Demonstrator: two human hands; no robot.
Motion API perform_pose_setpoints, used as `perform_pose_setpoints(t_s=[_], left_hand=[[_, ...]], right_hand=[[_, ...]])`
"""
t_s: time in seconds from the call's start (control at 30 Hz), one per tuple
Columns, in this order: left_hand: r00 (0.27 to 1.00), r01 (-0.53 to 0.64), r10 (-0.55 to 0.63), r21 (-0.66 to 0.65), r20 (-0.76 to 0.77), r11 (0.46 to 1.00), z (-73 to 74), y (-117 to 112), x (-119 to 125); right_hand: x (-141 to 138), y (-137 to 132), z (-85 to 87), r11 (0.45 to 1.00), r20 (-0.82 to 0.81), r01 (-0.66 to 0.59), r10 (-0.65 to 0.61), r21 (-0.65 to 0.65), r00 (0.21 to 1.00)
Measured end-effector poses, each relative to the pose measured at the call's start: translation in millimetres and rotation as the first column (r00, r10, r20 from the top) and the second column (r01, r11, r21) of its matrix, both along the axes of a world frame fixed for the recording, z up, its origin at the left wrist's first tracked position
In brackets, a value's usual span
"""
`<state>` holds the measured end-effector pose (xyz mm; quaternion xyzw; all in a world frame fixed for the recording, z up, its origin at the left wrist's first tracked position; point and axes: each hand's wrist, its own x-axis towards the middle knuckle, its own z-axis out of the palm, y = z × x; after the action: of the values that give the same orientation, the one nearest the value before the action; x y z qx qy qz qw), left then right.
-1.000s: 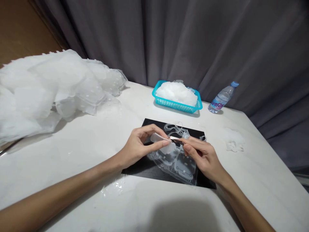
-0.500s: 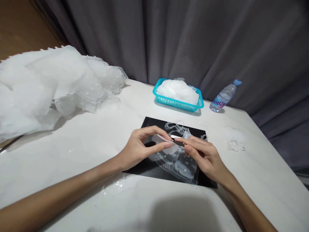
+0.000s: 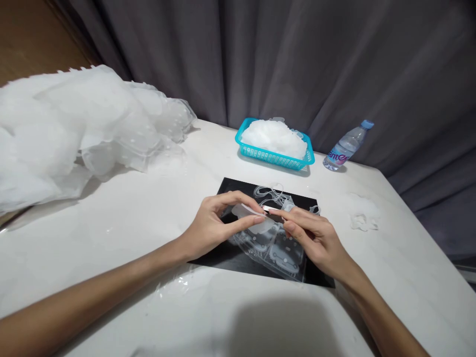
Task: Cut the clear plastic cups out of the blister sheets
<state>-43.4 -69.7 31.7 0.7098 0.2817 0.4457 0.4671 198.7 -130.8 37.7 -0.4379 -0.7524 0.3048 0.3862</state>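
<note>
My left hand [image 3: 215, 223] pinches a small translucent plastic piece [image 3: 243, 210] between thumb and fingers, above a black mat [image 3: 232, 188]. My right hand [image 3: 312, 238] is closed round a thin blade-like tool [image 3: 270, 210], its tip touching the plastic piece. Under both hands a clear plastic sheet with moulded shapes [image 3: 277, 250] lies on the mat, and thin clear trimmings [image 3: 271, 192] sit at the mat's far edge.
A white table [image 3: 130, 218] carries a large heap of clear plastic sheets [image 3: 74, 134] at the left, a turquoise basket [image 3: 273, 157] heaped with white pieces at the back, a water bottle [image 3: 347, 146] and loose scraps [image 3: 362, 215] at the right. Grey curtain behind.
The hands have hardly moved; the tool tip sits slightly closer to my left fingers. The view has shifted a little.
</note>
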Motion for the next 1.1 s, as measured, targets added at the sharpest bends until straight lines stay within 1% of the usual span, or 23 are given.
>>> perform_pose_setpoints(t_s=[0.17, 0.33, 0.43, 0.63, 0.87, 1.1], left_hand=[[0.999, -0.009, 0.010, 0.031, -0.036, 0.999, -0.4, -0.7, -0.9], [0.998, -0.032, 0.035, 0.042, -0.060, 0.999, -1.3, -0.8, -1.0], [0.996, -0.045, 0.048, 0.047, -0.071, 0.998, -1.7, -0.8, -1.0], [0.995, -0.056, 0.060, 0.055, -0.077, 0.997, -1.2, -1.7, 0.0], [0.992, -0.088, 0.097, 0.107, -0.084, 0.990, -1.2, -2.8, 0.9], [0.992, -0.089, 0.098, 0.099, -0.083, 0.991, -2.9, -3.3, 1.6]], right_hand=[[0.1, -0.3, -0.6, 1.000, -0.001, -0.017, 0.017, -0.007, 1.000], [1.2, -1.0, -2.2, 1.000, 0.041, 0.006, -0.006, 0.013, 0.999], [1.7, -0.8, -1.4, 1.000, 0.046, -0.001, 0.000, 0.020, 0.999], [1.3, -1.0, 0.5, 0.999, 0.050, -0.008, 0.005, 0.051, 0.999], [0.2, -1.3, 1.0, 0.998, 0.068, 0.001, -0.005, 0.067, 0.998], [-0.4, -2.1, 1.4, 0.998, 0.068, -0.009, 0.005, 0.062, 0.998]])
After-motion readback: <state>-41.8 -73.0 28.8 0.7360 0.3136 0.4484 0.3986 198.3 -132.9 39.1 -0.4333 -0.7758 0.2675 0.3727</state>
